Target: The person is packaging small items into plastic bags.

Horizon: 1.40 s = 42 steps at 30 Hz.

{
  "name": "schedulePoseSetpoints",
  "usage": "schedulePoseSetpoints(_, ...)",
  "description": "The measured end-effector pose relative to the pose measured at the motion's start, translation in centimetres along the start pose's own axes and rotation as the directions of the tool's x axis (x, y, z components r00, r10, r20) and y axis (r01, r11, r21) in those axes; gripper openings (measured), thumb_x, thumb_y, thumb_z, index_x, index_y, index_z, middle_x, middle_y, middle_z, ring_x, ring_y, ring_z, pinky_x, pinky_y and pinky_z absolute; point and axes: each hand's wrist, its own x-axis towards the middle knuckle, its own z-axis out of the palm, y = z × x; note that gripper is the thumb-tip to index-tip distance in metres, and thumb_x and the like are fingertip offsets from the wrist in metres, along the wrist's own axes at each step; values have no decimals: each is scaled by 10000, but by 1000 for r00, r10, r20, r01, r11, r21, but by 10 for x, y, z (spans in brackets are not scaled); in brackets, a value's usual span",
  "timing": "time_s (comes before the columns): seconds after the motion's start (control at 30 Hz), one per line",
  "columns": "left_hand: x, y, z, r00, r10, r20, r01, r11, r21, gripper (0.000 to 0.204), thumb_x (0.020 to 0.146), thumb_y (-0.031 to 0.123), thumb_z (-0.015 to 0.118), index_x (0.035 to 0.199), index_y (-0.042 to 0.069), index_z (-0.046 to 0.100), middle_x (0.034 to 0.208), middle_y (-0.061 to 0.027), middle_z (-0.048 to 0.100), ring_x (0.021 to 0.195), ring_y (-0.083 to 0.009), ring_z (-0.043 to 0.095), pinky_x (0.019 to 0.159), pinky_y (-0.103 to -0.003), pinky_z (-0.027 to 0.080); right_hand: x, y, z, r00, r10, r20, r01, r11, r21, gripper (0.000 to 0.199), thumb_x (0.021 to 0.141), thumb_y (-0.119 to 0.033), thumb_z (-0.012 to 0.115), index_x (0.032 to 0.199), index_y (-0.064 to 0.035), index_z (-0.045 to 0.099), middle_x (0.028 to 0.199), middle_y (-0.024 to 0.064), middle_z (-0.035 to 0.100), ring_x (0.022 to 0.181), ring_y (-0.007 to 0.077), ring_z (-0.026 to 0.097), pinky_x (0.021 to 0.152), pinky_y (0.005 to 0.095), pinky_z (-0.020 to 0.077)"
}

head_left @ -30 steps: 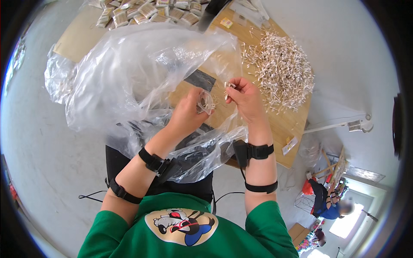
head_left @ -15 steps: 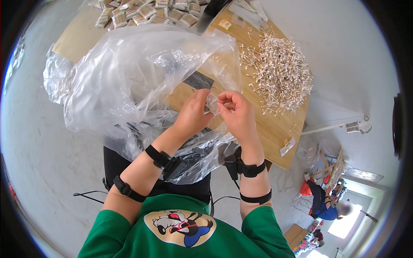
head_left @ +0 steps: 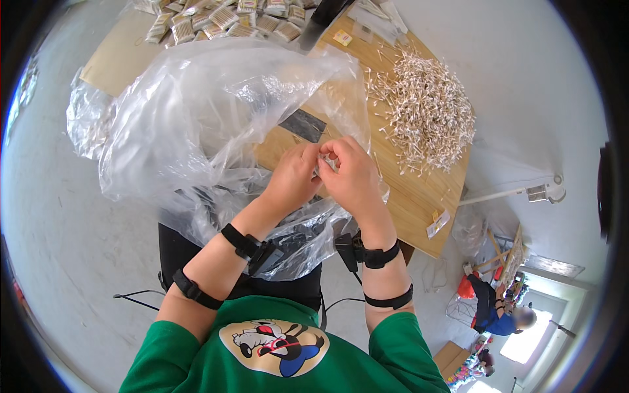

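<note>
My left hand point(head_left: 293, 177) and my right hand point(head_left: 348, 171) meet over the table's near side, fingertips pinched close together. Between them is a small piece of clear plastic point(head_left: 320, 169), apparently a little bag, mostly hidden by the fingers. Both hands are closed on it. Around and beneath my wrists spreads a large crumpled clear plastic bag point(head_left: 190, 124), which covers much of the left side. Just beyond my fingers lies a dark flat rectangle point(head_left: 303, 124). To the right, a big loose heap of cotton swabs point(head_left: 429, 111) is piled on the wooden table point(head_left: 409, 203).
Many small packs of cotton swabs point(head_left: 223, 16) lie at the far left. A small yellow card point(head_left: 342, 37) sits at the table's far side, a white-and-yellow packet point(head_left: 438, 224) near its right corner. A white lamp arm point(head_left: 504, 195) juts rightward. Another person point(head_left: 501, 314) sits far right.
My right hand has moved slightly left and its fingers now meet my left fingertips. The clear plastic that showed open between the hands is now mostly covered.
</note>
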Motion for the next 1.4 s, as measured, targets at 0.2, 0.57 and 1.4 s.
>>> schedulePoseSetpoints(0.2, -5, 5, -4, 998, 46, 44, -50, 993, 108, 345, 686, 26, 690, 974, 28, 500, 900, -141, 576, 909, -367, 563, 797, -432, 447, -2, 2, -1, 985, 118, 124, -118, 993, -7, 99, 754, -73, 655, 829, -43, 597, 802, 98, 592, 739, 280, 599, 641, 377, 484)
schedulePoseSetpoints(0.57, -12, 5, -4, 999, -40, 2, 40, 999, -16, 438, 708, 41, 716, 1088, 13, 501, 965, -186, 619, 891, -394, 597, 749, -431, 487, -14, 6, -18, 983, 184, 26, -185, 953, 240, 52, 800, -40, 649, 848, -30, 632, 772, 91, 606, 667, 181, 601, 604, 286, 471)
schedulePoseSetpoints(1.4, -12, -22, -36, 845, -514, 150, 531, 768, -357, 348, 815, 105, 705, 1092, 17, 513, 945, -45, 575, 840, -112, 541, 743, -277, 458, -81, 134, 7, 822, 541, -177, -557, 703, -442, 363, 749, -292, 710, 999, -62, 584, 1033, 180, 617, 1037, 368, 555, 914, 516, 390)
